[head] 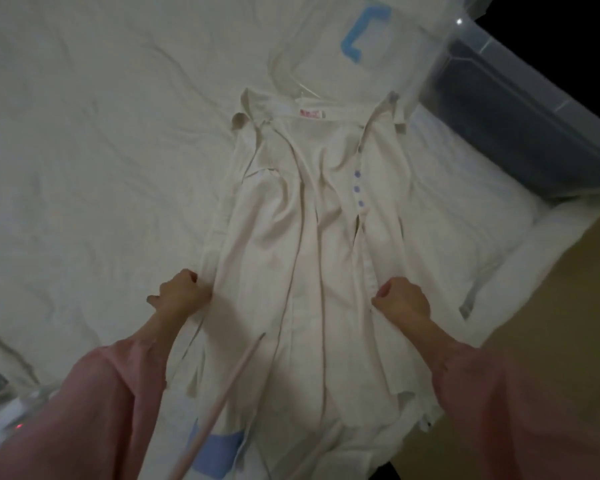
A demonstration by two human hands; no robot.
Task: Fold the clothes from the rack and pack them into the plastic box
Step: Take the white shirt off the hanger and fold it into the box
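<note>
1. Far left: creased white sheet (84, 150), spread under everything else.
2. Left of centre: left hand (182, 289), out of a pink sleeve (84, 410), fingers curled tight round the left side edge of the white garment.
3. Just right of that arm: thin pink cord (222, 400), slanting across the garment's lower part.
4. Centre: white garment (309, 237), laid lengthwise on the sheet, collar and neck label (312, 113) farthest from the person, front open, bluish buttons (357, 188) down the right placket.
5. Right of centre: right hand (400, 297), clenched on the garment's right front edge, level with the left hand.
6. Upper right: clear plastic box (520, 109), near the garment's right shoulder, well apart from both hands; something dark inside, too dim to tell what.
</note>
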